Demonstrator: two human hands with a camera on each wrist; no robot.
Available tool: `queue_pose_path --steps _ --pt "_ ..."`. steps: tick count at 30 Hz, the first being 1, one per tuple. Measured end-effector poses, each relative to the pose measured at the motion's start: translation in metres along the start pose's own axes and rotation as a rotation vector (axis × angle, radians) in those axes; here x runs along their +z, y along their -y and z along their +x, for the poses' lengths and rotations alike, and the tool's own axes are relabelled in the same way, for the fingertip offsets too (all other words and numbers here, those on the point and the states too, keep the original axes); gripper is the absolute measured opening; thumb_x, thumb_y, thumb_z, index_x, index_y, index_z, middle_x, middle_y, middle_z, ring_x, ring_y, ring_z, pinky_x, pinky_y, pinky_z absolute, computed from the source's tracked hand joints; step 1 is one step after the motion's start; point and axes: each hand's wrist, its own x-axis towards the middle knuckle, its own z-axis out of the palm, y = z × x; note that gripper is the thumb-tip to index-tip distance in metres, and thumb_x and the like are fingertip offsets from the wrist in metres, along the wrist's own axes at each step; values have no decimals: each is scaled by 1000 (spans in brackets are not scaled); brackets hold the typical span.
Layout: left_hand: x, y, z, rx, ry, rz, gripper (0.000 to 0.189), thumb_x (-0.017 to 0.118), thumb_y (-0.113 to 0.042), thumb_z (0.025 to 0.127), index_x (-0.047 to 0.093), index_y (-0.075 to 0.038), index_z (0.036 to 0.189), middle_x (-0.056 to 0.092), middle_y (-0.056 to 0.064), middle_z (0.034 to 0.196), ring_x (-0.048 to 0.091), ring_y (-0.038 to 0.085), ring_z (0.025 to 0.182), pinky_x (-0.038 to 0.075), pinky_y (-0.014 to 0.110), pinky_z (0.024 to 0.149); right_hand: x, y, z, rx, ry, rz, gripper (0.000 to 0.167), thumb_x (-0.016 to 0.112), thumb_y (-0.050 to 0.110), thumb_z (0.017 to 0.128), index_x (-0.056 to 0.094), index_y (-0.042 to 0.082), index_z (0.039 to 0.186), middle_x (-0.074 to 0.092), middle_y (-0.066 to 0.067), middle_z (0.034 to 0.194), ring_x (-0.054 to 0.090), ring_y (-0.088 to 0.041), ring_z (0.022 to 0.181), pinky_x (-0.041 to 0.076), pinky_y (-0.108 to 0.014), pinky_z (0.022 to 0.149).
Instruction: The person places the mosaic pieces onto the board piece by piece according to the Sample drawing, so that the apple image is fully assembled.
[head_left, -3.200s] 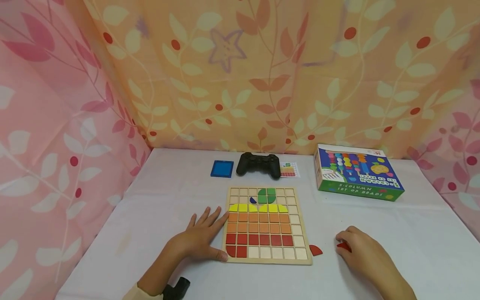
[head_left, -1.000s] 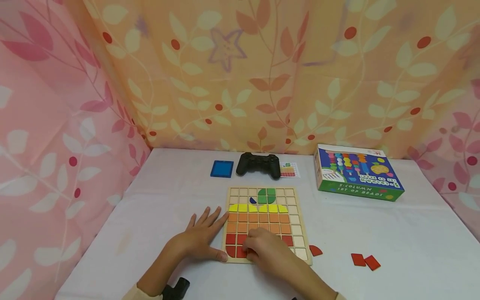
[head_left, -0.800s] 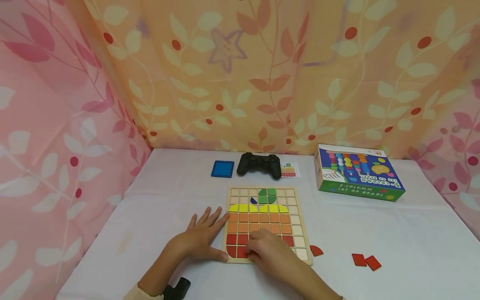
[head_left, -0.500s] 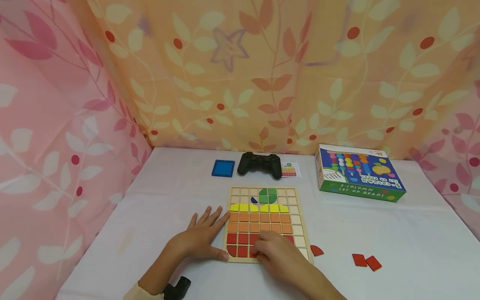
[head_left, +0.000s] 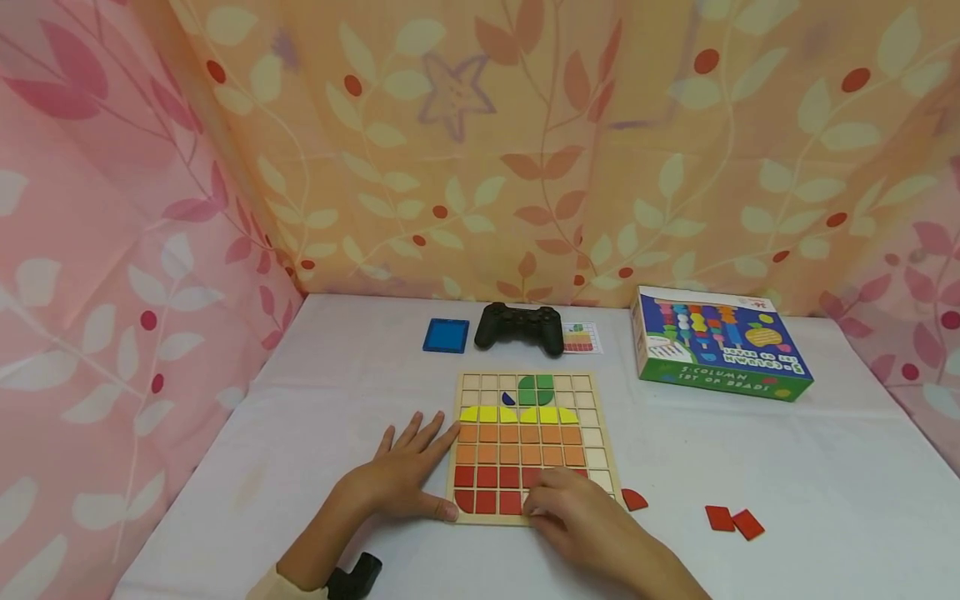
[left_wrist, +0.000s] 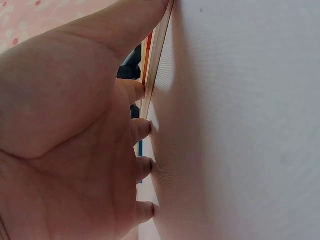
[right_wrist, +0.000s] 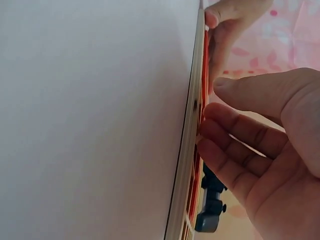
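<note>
A wooden grid board [head_left: 596, 458] lies on the white table, with rows of coloured tiles in it. My left hand [head_left: 397, 479] rests flat beside it, fingers spread and straight, thumb touching the lower left corner. In the left wrist view the left palm [left_wrist: 75, 130] stands over the cloth. My right hand [head_left: 581, 517] is on the bottom row, fingertips at the cell right of three red tiles [head_left: 510, 502]. The right wrist view shows the right hand's fingers [right_wrist: 235, 127] against the board's edge, thumb a little apart; whether a tile is between them is hidden.
A red quarter-round tile [head_left: 634, 500] lies by the board's right edge; two red tiles [head_left: 720, 518] lie further right. Behind the board are a blue square tray [head_left: 446, 335], a black game controller [head_left: 519, 328] and a pattern card [head_left: 582, 338]. A bead-set box [head_left: 720, 346] stands back right.
My right hand came from the table's right side to the board's bottom row, then slid right. A third red tile now shows in that row. My left hand has stayed still.
</note>
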Motion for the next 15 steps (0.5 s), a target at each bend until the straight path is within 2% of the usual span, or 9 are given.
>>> queue_pose_path --steps 5,15 --pt "0 -1 0 -9 2 -6 119 74 -76 67 22 -27 162 13 6 167 -1 36 152 0 66 114 -6 -5 -7 1 -20 -26 21 79 0 80 72 19 85 62 14 88 55 -5 82 52 -24 74" --pt "0 -1 0 -10 3 -1 118 74 -76 67 23 -26 161 14 6 167 0 36 152 1 66 114 -22 -14 -26 120 -30 -46 23 81 1 79 72 21 87 61 17 89 56 -6 84 54 -28 73"
